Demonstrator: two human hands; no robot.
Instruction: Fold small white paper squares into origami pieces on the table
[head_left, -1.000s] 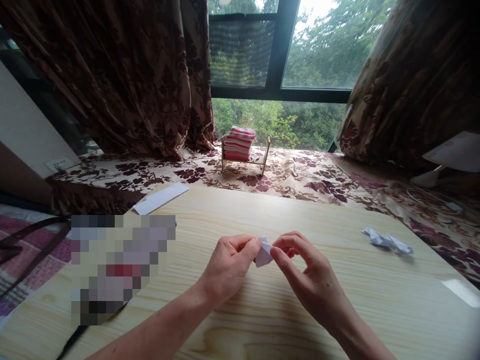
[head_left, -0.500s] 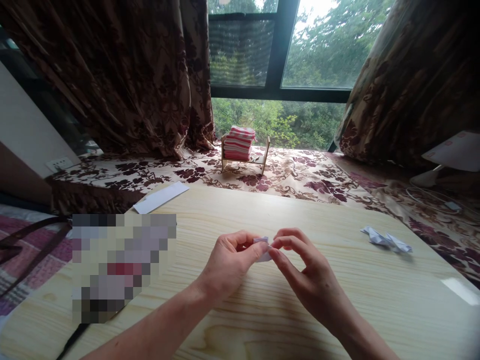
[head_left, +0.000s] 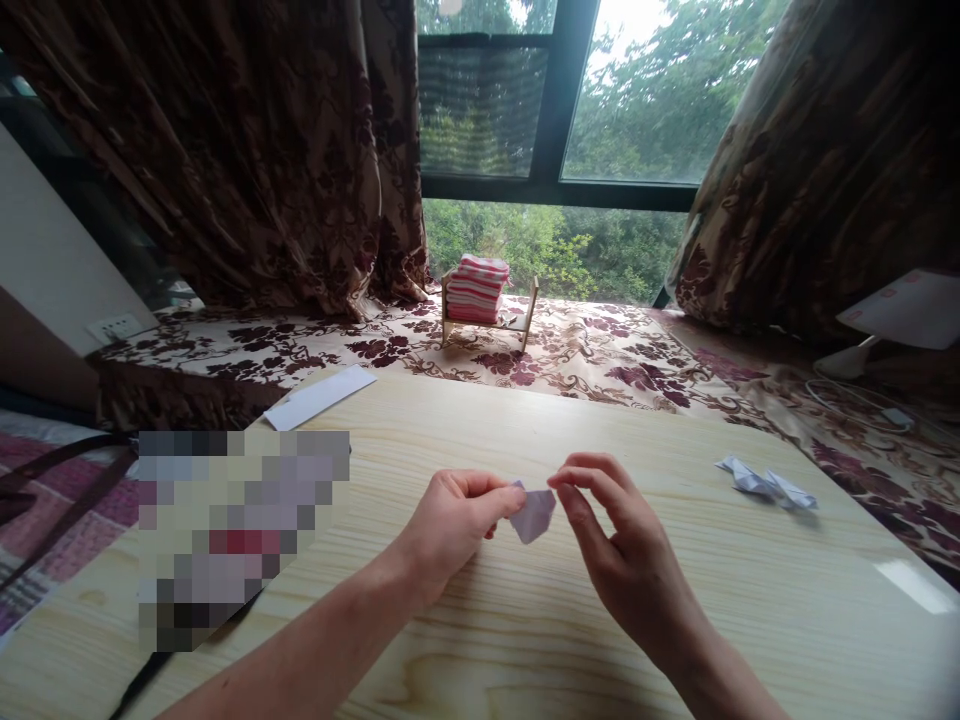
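A small piece of folded white paper (head_left: 533, 517) is held above the wooden table, its lower edge coming to a blunt point. My left hand (head_left: 457, 515) pinches its upper left corner between thumb and bent fingers. At the upper right corner, the thumb and index fingertip of my right hand (head_left: 615, 520) come together in a pinch on the paper's edge. The other right fingers are curved above. To the right on the table lie folded white paper pieces (head_left: 766, 484) with pointed ends.
A flat white paper strip (head_left: 321, 397) lies at the table's (head_left: 480, 640) far left edge. Left of my arm is a pixelated patch (head_left: 247, 540) with a dark strap. Beyond, a small wooden rack (head_left: 525, 322) holds folded pink-striped cloths (head_left: 476, 290); a lamp (head_left: 900, 310) stands right.
The folded paper has turned and shows more of its face between my hands. My right hand has shifted slightly right, towards the paper's corner. The view has moved a little.
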